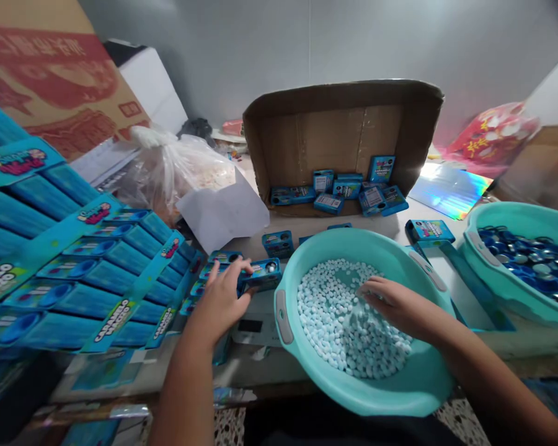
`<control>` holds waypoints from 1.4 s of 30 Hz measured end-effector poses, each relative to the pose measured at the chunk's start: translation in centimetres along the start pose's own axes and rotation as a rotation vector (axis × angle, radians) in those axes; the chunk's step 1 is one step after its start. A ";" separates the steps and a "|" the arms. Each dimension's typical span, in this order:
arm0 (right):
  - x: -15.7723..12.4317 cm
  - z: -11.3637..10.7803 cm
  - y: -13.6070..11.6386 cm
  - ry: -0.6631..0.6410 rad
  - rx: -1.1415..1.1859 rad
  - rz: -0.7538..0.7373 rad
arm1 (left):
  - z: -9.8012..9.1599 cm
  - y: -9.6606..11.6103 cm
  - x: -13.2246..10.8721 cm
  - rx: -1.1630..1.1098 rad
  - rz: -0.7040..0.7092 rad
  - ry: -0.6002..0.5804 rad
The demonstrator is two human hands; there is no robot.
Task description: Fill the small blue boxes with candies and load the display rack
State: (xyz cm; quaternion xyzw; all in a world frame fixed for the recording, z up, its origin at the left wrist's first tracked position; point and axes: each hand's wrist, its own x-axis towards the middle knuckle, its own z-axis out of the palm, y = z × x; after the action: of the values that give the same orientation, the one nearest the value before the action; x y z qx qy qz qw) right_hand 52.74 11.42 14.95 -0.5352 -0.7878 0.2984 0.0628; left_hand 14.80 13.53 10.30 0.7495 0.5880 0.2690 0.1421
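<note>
My left hand [227,296] grips a small blue candy box [266,270] between thumb and fingers. A round opening at its near end shows pale pieces inside. More small blue boxes lie under and behind that hand. To the right stands a turquoise tub [360,396], partly filled with small pale round candies [330,310]. My right hand [390,303] reaches in over the candies, its fingers bent together and touching the heap. What those fingertips hold, if anything, is hidden.
Stacked blue display trays of boxes [84,266] rise at the left. An open cardboard carton [335,136] with several blue boxes stands behind the tub. A second turquoise tub [506,297] with blue-wrapped pieces is at the right. Tied plastic bag [181,167] and white paper [223,214] lie back left.
</note>
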 end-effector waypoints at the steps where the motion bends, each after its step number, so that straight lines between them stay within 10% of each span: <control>1: 0.0 0.0 0.0 -0.001 -0.003 0.005 | -0.3 0.0 0.0 0.047 0.033 0.034; 7: 0.0 0.4 0.8 -0.013 -0.009 0.033 | -1.4 -1.8 -0.8 -0.120 -0.015 0.274; 21: -0.2 0.5 -0.1 -0.391 -0.175 0.199 | 0.5 -3.5 -0.7 -0.046 -0.115 0.254; 42: -0.7 1.3 1.8 -0.357 -0.127 0.300 | 0.8 -3.3 -0.9 -0.040 -0.118 0.308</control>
State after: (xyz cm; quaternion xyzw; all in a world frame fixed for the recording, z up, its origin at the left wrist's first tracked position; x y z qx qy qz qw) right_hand 53.95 10.79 13.07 -0.5878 -0.7154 0.3439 -0.1561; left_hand 12.41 13.61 7.67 0.6603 0.6405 0.3836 0.0807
